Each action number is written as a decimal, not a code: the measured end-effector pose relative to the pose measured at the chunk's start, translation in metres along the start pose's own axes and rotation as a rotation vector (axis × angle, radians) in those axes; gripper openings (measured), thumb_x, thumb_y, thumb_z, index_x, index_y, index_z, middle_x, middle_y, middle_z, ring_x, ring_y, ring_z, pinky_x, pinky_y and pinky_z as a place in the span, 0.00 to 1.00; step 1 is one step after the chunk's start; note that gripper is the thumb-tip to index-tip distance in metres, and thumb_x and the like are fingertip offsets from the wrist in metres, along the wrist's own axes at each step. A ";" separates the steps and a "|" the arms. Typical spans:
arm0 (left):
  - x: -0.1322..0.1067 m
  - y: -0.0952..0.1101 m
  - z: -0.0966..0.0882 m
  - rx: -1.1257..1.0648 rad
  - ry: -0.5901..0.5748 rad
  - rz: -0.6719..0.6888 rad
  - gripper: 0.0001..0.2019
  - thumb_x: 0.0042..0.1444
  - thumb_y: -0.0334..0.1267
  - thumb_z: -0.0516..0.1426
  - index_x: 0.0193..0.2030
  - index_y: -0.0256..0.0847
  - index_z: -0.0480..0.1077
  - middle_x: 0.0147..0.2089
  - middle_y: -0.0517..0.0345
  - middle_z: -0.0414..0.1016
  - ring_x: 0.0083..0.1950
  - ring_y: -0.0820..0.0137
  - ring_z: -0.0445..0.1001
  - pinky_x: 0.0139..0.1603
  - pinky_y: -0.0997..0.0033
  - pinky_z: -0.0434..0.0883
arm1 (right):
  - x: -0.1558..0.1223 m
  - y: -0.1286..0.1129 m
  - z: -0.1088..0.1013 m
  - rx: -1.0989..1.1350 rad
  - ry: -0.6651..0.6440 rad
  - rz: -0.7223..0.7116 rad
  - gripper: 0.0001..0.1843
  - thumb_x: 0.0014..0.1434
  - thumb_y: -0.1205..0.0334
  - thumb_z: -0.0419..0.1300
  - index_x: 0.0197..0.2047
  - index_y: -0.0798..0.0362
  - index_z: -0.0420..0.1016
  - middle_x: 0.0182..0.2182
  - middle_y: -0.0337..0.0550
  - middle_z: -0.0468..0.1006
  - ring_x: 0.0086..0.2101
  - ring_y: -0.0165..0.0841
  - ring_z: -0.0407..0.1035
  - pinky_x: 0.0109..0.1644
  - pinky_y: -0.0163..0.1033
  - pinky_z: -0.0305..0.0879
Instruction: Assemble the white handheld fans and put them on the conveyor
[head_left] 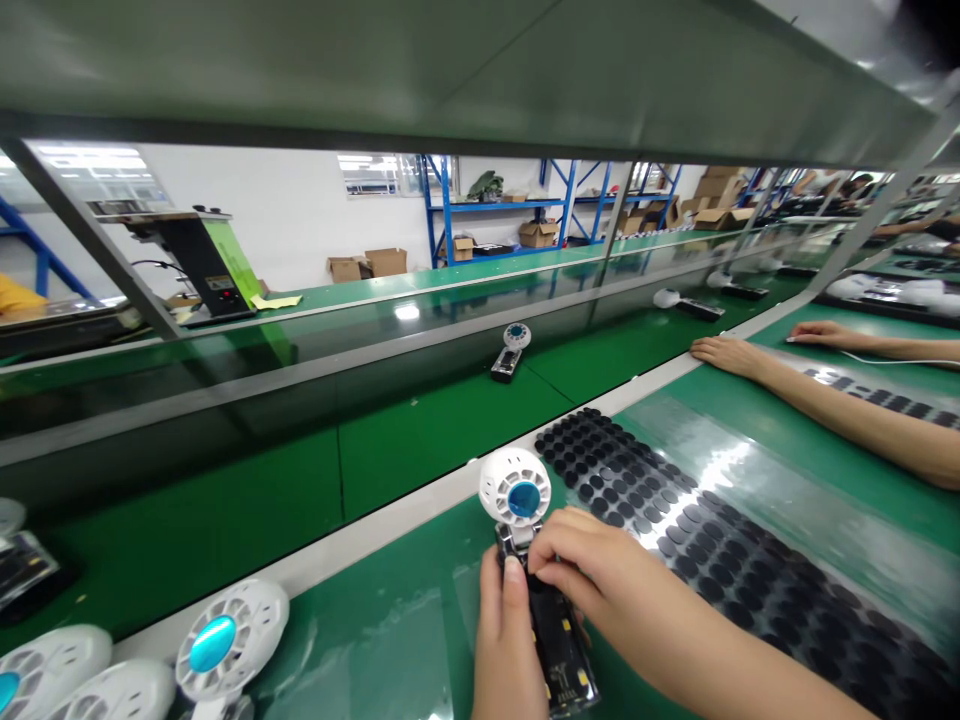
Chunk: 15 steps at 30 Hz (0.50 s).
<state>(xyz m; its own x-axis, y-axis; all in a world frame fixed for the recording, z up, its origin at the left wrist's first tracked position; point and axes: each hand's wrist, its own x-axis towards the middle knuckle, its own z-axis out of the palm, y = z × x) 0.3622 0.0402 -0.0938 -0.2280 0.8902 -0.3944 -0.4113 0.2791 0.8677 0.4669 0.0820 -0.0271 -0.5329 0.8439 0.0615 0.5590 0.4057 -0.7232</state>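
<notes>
A small hand-held fan (516, 490) with a white round head, blue centre and open black handle showing a circuit board (561, 660) lies on the green bench in front of me. My left hand (506, 640) grips the handle from the left, thumb on top. My right hand (592, 575) pinches at the top of the handle just under the fan head; what its fingertips hold is too small to make out. A sheet of several round black pads (660, 500) lies just to the right.
Several white fan heads (225, 635) lie at the lower left. A finished fan (510, 350) rides the dark conveyor belt (300, 400), others farther right (686, 303). A co-worker's forearms (825, 400) rest on the bench at right. A metal shelf (450, 70) hangs overhead.
</notes>
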 end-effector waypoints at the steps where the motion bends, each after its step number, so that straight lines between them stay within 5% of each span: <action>1: 0.000 0.001 0.000 0.005 0.008 0.005 0.22 0.47 0.58 0.53 0.45 0.50 0.68 0.45 0.54 0.74 0.48 0.55 0.70 0.44 0.62 0.68 | -0.001 0.000 0.000 0.006 0.003 0.010 0.12 0.56 0.76 0.52 0.29 0.49 0.67 0.30 0.33 0.69 0.35 0.29 0.65 0.37 0.31 0.60; 15: 0.000 -0.001 0.002 0.129 0.097 -0.011 0.23 0.50 0.56 0.51 0.49 0.47 0.67 0.49 0.51 0.73 0.50 0.56 0.69 0.47 0.63 0.65 | -0.002 -0.001 0.001 -0.061 0.000 -0.049 0.13 0.56 0.79 0.51 0.29 0.50 0.65 0.32 0.33 0.69 0.36 0.27 0.63 0.38 0.30 0.60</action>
<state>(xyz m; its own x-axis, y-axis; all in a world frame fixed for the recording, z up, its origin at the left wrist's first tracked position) 0.3639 0.0404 -0.0939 -0.3107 0.8499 -0.4257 -0.2990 0.3377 0.8925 0.4671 0.0796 -0.0276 -0.5604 0.8227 0.0956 0.5698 0.4667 -0.6763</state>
